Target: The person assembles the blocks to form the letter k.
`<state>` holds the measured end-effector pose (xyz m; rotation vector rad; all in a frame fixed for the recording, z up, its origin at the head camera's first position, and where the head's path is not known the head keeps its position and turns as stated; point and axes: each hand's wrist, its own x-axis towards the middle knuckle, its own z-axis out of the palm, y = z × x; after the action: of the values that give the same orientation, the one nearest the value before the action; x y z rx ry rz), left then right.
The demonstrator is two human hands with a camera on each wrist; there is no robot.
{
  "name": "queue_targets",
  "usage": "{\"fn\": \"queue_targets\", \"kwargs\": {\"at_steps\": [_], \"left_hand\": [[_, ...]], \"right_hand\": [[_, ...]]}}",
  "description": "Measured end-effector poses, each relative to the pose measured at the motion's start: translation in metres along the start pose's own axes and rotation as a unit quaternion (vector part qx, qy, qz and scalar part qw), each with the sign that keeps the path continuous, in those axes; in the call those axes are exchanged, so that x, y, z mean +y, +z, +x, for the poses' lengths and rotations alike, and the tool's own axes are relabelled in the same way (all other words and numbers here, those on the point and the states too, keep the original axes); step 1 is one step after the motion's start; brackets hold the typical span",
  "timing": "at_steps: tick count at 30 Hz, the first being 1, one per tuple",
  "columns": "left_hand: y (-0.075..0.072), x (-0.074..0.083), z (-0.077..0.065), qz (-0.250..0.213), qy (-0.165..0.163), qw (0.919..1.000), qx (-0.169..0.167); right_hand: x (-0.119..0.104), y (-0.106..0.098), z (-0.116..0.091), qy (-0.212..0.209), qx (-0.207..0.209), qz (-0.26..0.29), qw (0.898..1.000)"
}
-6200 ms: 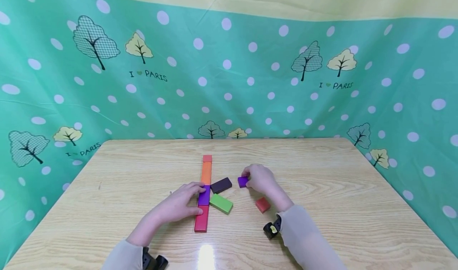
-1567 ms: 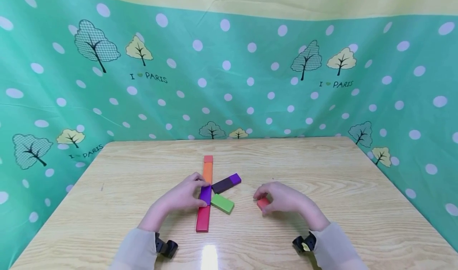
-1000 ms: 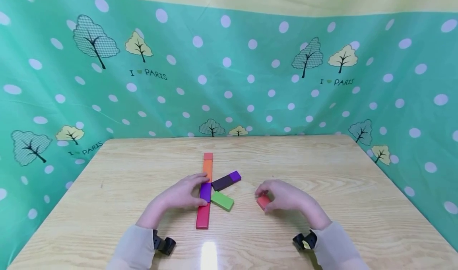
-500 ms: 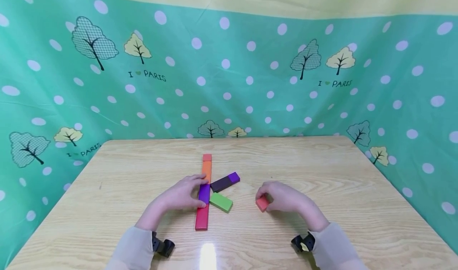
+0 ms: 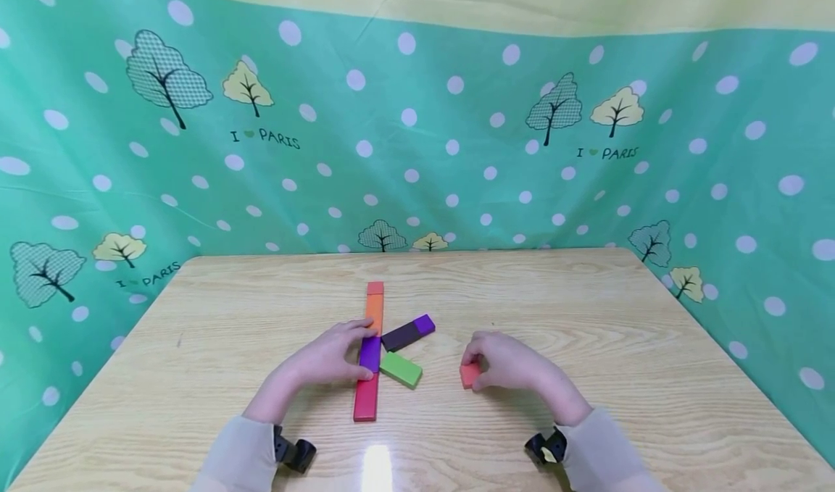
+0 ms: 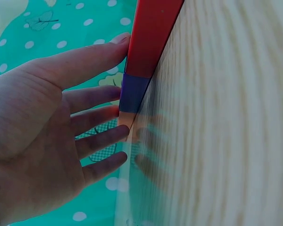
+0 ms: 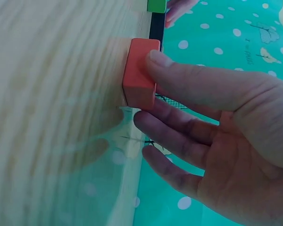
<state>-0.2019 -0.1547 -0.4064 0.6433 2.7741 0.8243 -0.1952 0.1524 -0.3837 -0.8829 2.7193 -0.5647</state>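
Note:
My right hand (image 5: 509,361) pinches a small red block (image 5: 469,376) between thumb and fingers on the table; the right wrist view shows the thumb on the face of this red block (image 7: 142,70). My left hand (image 5: 329,354) rests along a straight row of blocks, thumb and fingers fairly straight. That row has a small red block (image 5: 375,288) at the far end, then an orange block (image 5: 374,309), a purple block (image 5: 370,354) and a longer red block (image 5: 366,399). In the left wrist view the thumb touches the near red block (image 6: 151,37).
Right of the row, a dark block (image 5: 399,337) slants outward with a small purple block (image 5: 425,324) at its end. A green block (image 5: 401,369) lies nearer, angled the other way. The wooden table (image 5: 554,296) ends at a green dotted cloth (image 5: 404,151).
The small purple block went from my right hand to the dark block's end. My right hand then took the small red block, which has just turned and shifted slightly left. My left hand stays.

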Motion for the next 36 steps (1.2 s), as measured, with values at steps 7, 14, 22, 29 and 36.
{"fn": "queue_targets", "kwargs": {"at_steps": [7,14,22,29,36], "left_hand": [[-0.001,-0.001,-0.001,-0.006,0.001,1.0,-0.002],[0.0,0.001,0.0,-0.016,-0.002,0.9998,-0.006],[-0.001,0.002,0.0,-0.021,-0.006,0.9998,-0.006],[-0.001,0.002,-0.001,-0.022,-0.004,0.9997,-0.006],[-0.001,0.001,-0.001,-0.02,0.0,0.9998,-0.007]], "right_hand": [[-0.005,0.004,0.002,-0.004,0.007,0.005,1.0],[-0.005,0.009,0.006,0.002,0.014,0.019,1.0],[-0.011,0.01,0.006,0.014,0.02,0.026,0.999],[-0.018,0.012,0.007,0.034,0.033,0.046,0.998],[-0.022,0.014,0.008,0.052,0.034,0.042,0.997]]}}
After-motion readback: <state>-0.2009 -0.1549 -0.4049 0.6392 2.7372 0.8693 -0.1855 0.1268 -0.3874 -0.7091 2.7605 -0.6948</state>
